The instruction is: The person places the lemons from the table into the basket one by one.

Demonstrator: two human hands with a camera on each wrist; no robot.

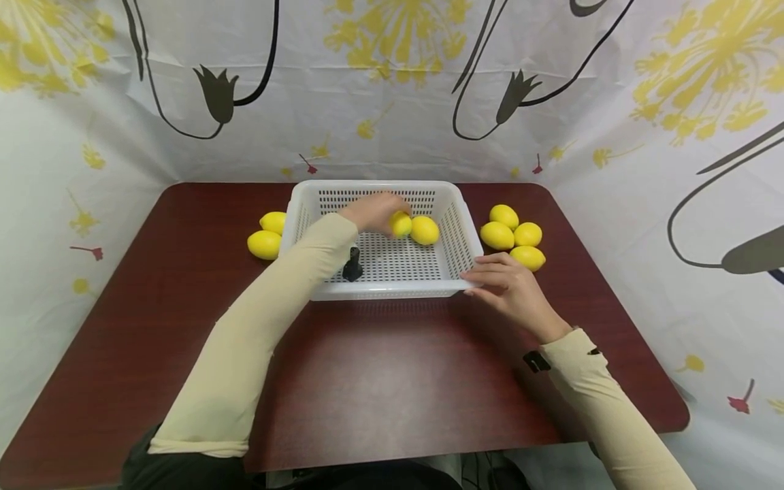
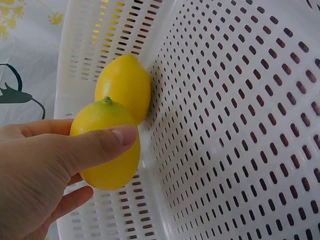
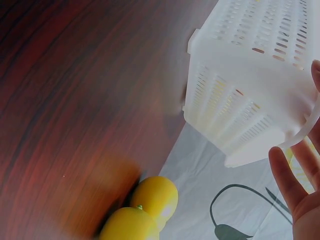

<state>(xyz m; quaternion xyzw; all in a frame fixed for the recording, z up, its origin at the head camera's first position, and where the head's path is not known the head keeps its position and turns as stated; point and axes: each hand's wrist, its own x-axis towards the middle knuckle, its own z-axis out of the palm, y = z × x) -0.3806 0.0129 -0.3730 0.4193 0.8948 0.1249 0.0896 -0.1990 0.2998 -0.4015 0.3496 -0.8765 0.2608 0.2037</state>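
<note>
A white slotted plastic basket (image 1: 392,290) stands on the table. Inside it, my left hand (image 1: 375,209) holds a lemon (image 2: 107,150) between thumb and fingers, close above the basket floor. A second lemon (image 1: 425,231) lies in the basket right beside the held one; in the left wrist view the held lemon partly covers this second lemon (image 2: 124,82). At the basket's front right corner, my right hand (image 1: 511,289) holds the rim, fingers over the top and thumb at the front side. The right wrist view shows only part of that hand (image 3: 306,200) at its edge.
Several lemons (image 1: 497,235) lie on the table right of the basket, near the right hand. Two more lemons (image 1: 265,245) lie at its left side. A small black object (image 1: 352,264) shows by the left forearm. Patterned cloth (image 1: 392,136) hangs behind the dark red table (image 1: 380,381).
</note>
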